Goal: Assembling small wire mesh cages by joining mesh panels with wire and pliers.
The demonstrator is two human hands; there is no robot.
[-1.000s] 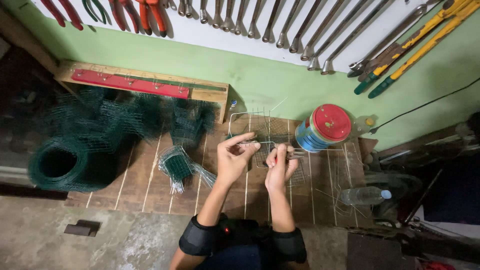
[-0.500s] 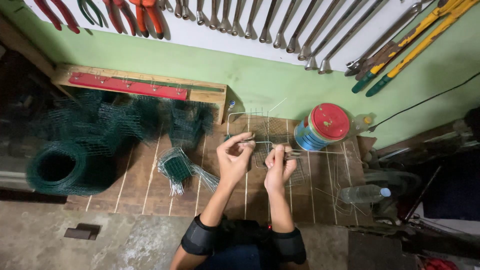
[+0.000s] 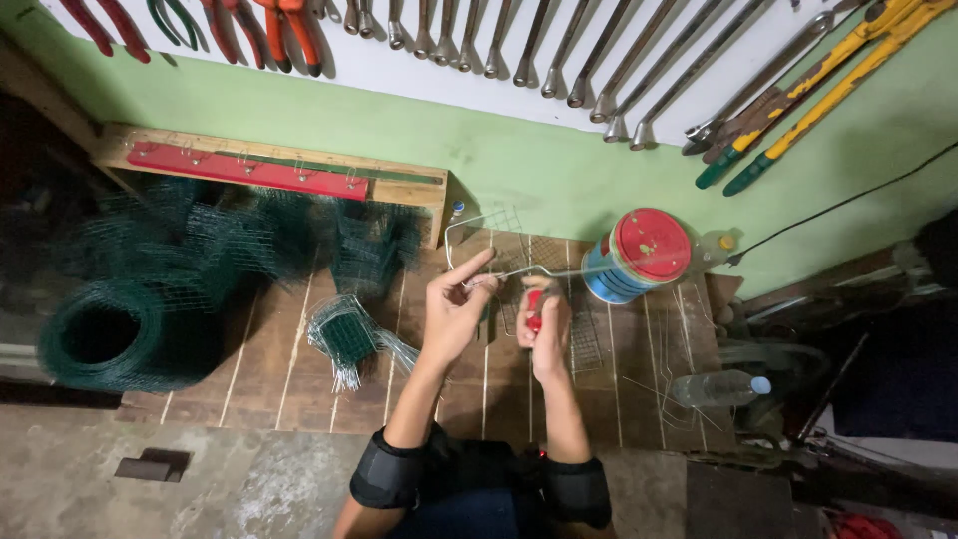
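Note:
My left hand [image 3: 454, 309] pinches a bent piece of thin silver wire [image 3: 559, 270] above the wooden board floor, index finger stretched out. My right hand [image 3: 544, 321] is closed around a small red-handled tool [image 3: 534, 308], held against the wire close to the left hand. Under both hands lies a grey wire mesh panel [image 3: 584, 339]. A tin can with a red lid and blue side [image 3: 639, 255] stands just right of the hands.
A roll of green wire mesh [image 3: 110, 334] and cut green mesh pieces [image 3: 344, 334] lie at left. A wooden jig with a red strip [image 3: 269, 172] leans on the green wall. Spanners, pliers and yellow-handled cutters [image 3: 808, 95] hang above. A plastic bottle [image 3: 718, 387] lies at right.
Both hands stay in the same spot over the mesh. The left index finger has stretched out and the red tool handle shows more in the right hand.

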